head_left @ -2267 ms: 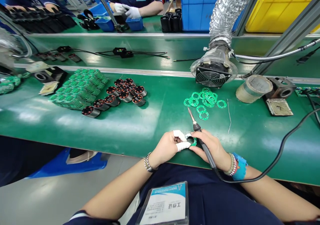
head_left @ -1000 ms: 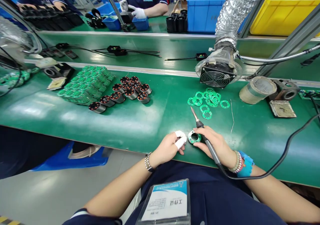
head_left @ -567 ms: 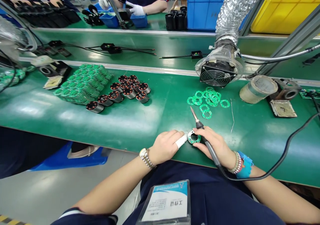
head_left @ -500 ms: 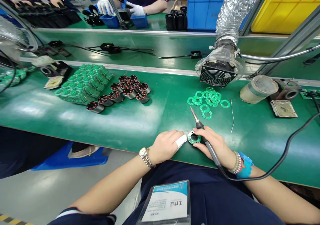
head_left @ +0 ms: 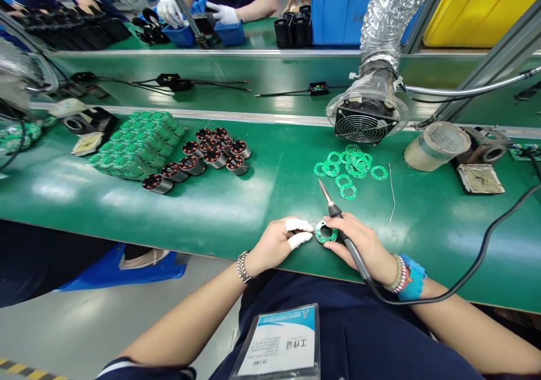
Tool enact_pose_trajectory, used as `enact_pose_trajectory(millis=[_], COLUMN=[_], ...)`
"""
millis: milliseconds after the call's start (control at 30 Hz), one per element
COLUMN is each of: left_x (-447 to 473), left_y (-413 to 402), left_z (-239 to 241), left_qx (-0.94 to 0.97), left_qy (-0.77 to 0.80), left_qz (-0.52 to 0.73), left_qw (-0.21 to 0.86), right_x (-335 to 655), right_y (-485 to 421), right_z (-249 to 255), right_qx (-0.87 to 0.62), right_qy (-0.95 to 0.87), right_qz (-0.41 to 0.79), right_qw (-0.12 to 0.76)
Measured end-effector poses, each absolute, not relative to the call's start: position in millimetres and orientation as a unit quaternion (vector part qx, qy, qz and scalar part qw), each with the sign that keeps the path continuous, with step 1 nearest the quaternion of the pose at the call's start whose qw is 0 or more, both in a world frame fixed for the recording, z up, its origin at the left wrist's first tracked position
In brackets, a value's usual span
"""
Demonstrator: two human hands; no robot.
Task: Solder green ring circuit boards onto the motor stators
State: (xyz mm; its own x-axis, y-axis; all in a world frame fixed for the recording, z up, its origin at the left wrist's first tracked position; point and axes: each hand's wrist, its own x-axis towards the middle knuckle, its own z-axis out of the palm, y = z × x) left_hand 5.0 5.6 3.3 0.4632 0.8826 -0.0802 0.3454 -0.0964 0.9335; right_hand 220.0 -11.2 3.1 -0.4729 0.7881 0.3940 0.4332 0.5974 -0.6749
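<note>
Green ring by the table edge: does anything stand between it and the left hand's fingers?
Nothing visible does. The left hand has its white-capped fingers right at the left edge of the green ring; the right hand, holding the soldering iron, lies opposite.

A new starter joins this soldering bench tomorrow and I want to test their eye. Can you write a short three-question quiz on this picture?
1. True or false: the right hand holds the black-handled soldering iron.
2. On the left hand, the white-capped fingertips touch: A the small green ring-shaped circuit board; B the round grey fan; C the yellow plastic crate.
3. What lies loose on the green bench mat beyond the iron's tip?
Key: 1 true; 2 A; 3 a scatter of thin green ring boards.
</note>
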Motion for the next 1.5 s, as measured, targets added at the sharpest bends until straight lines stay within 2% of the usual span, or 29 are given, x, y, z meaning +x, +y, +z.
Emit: enact_pose_trajectory(millis=[167,400,633,900,1100,1200,1300,1500], left_x=[5.4,11.5,18.7,28.0,37.3,34.3,30.5,30.3], left_y=[13.1,12.5,10.0,7.7,-0.4,4.3,8.1,-12.1], left_z=[-1.5,0.2,3.5,4.9,5.0,7.1,7.2,0.3], left_qx=[0.744,0.762,0.604,0.505,0.384,0.383,0.445,0.524], left_qy=[0.412,0.417,0.441,0.458,0.459,0.451,0.476,0.498], left_qz=[0.278,0.262,0.252,0.254,0.349,0.325,0.293,0.29], left_qw=[0.448,0.42,0.614,0.686,0.721,0.738,0.7,0.626], right_x=[219.6,219.7,219.6,219.6,219.2,220.6,222.4,220.9], right_y=[-11.3,-11.6,-11.4,-11.4,-11.7,-11.1,-12.6,-23.3], right_z=[4.8,4.5,2.2,3.1,1.9,4.8,9.8,15.1], right_qx=[-0.372,-0.373,-0.375,-0.374,-0.379,-0.384,-0.395,-0.421], right_qy=[-0.82,-0.821,-0.823,-0.823,-0.816,-0.813,-0.805,-0.812], right_qz=[0.251,0.25,0.25,0.252,0.259,0.273,0.286,0.231], right_qw=[0.354,0.352,0.346,0.344,0.351,0.342,0.337,0.332])
